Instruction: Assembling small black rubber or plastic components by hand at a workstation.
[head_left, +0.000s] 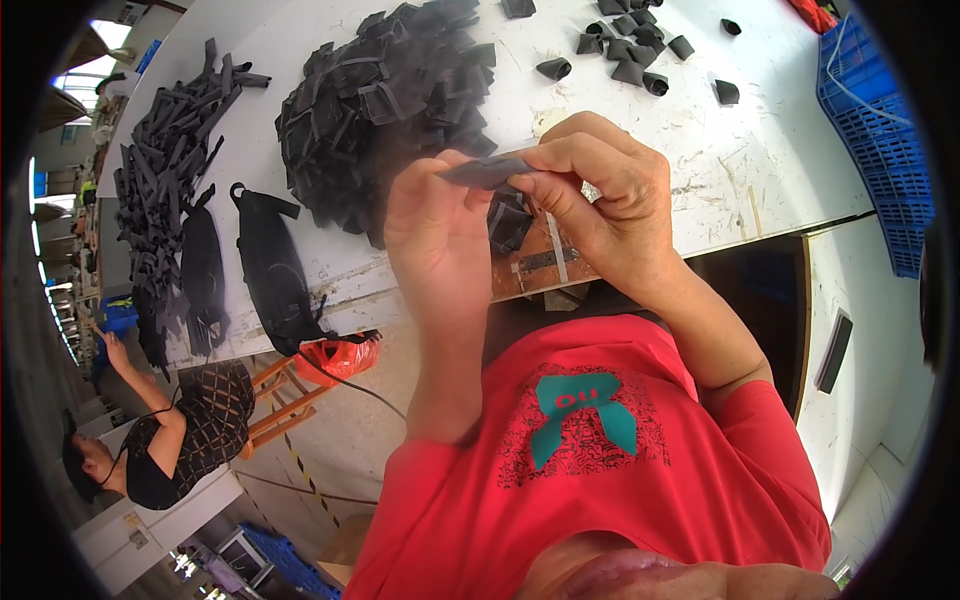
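A small dark grey fabric piece [485,172] is stretched between my two hands above the table's near edge. My left hand [432,225] is closed on its left end, slightly blurred. My right hand [612,195] pinches the other end between thumb and fingers. Behind my left hand rises a big heap of flat black fabric pieces [370,110]. Another dark piece [510,222] shows below the held one, partly covered by my hands. Farther back to the right lie several small rolled black pieces [630,50], some with open ends showing.
Long dark strips [170,160] are piled at the table's left, beside a long black item with a ring [270,265]. A blue crate [870,130] stands at the right. Below the left edge are a red plastic bag [340,360], a wooden stool [285,410] and a seated person [160,440].
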